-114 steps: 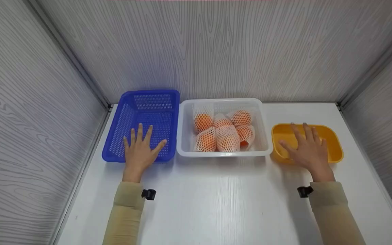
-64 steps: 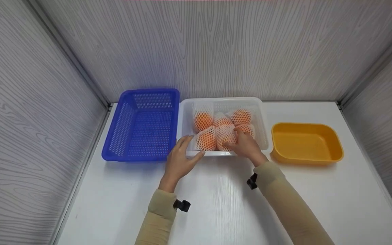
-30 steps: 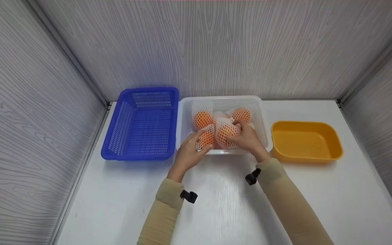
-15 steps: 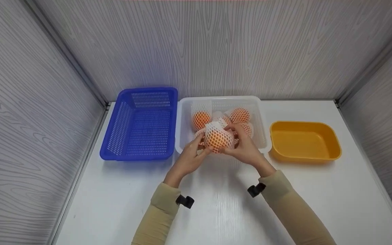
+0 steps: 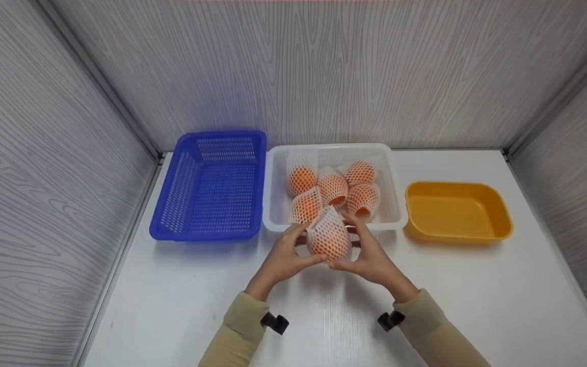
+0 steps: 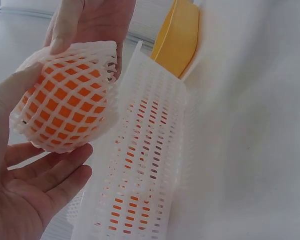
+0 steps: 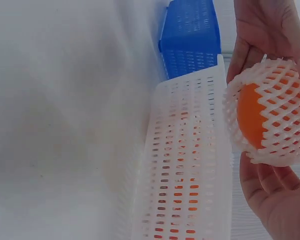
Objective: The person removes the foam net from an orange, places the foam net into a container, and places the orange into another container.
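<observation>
Both hands hold one orange [image 5: 328, 240] in a white foam net sleeve, just in front of and above the near rim of the white basket [image 5: 382, 226]. My left hand [image 5: 282, 257] grips its left side, thumb at the front. The right hand [image 5: 374, 260] grips it from the right. In the left wrist view, the net [image 6: 67, 102] covers the fruit, and the left fingers lie beneath it. Bare orange skin [image 7: 250, 115] shows at the sleeve's open end in the right wrist view. Several other netted oranges [image 5: 332, 188] lie inside the white basket.
A blue perforated basket [image 5: 224, 199] stands left of the white one, close beside it. To the right is a yellow tub [image 5: 459, 214]. Wood-grain panels [image 5: 314, 76] close off the back and both sides of the white table [image 5: 324, 336].
The right hand took an orange from the white basket's front, and the left hand joined it on the fruit. Both hands have since drawn it toward me, past the near rim.
</observation>
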{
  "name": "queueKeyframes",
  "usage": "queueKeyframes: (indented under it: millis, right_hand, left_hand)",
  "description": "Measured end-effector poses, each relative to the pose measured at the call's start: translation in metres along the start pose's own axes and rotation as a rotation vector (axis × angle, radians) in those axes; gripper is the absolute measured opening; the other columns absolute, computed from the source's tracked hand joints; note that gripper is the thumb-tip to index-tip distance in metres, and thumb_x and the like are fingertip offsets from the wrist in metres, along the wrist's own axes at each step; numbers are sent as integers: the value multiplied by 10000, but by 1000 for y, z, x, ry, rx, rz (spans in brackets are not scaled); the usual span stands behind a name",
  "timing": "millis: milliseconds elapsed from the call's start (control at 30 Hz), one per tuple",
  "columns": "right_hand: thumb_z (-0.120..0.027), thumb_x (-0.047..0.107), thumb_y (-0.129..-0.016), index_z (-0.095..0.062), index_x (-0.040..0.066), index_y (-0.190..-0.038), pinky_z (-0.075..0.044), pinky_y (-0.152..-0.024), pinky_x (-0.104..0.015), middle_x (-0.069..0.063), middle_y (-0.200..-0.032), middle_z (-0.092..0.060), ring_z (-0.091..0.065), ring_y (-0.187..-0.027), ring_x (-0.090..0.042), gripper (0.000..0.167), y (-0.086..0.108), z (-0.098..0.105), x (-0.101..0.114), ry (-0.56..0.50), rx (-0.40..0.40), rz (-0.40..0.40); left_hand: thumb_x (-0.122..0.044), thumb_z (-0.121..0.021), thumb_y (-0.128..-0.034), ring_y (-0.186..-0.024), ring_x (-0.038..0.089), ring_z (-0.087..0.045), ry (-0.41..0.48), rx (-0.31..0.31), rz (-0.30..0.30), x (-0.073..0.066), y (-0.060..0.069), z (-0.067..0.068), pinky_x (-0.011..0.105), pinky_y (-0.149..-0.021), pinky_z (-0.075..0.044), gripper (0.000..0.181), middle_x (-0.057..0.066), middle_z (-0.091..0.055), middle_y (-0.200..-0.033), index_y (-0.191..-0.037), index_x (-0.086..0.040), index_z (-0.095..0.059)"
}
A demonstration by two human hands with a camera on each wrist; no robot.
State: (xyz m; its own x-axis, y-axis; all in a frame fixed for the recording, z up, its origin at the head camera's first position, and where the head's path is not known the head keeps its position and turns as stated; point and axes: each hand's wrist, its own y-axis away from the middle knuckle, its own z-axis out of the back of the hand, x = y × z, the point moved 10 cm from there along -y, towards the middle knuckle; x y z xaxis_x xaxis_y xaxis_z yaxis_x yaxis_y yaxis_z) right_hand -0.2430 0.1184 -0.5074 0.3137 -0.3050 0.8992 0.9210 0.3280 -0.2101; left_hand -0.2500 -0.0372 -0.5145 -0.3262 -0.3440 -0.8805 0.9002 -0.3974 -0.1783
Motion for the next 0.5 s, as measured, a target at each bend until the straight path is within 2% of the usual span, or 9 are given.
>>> queueKeyframes:
  millis: [167, 333, 500]
  right_hand:
    - [-845, 160, -781, -407, 134, -1458, -474, -933, -471, -52, -1417, -465, -475, -1249, -260, 806, 14, -6, -18, -63, 49, -56]
    - [-800, 110, -823, -441, 55, -1417, -465, -930, -527, -131, -1380, -488, -490, -1220, -333, 696, 23, -15, -35, -105, 77, -93]
    - [-782, 56, -827, -444, -28, -1368, -464, -931, -550, -199, -1317, -495, -490, -1191, -413, 644, 30, -20, -28, -161, 112, -126]
  left_hand:
    - [-358, -861, -750, -1145, 180, -573, 6, 65, -6, 11, 6, -12, 271, -947, -479, 798, 34, -547, -1299, -1406, -74, -504]
    - [-243, -890, -718, -1172, 175, -545, -31, 137, -1, 24, 11, -24, 310, -958, -480, 794, 42, -539, -1325, -1397, -75, -514]
    - [-189, -892, -702, -1162, 170, -539, -95, 186, 9, 34, 13, -34, 350, -965, -481, 756, 40, -539, -1308, -1363, -82, -541]
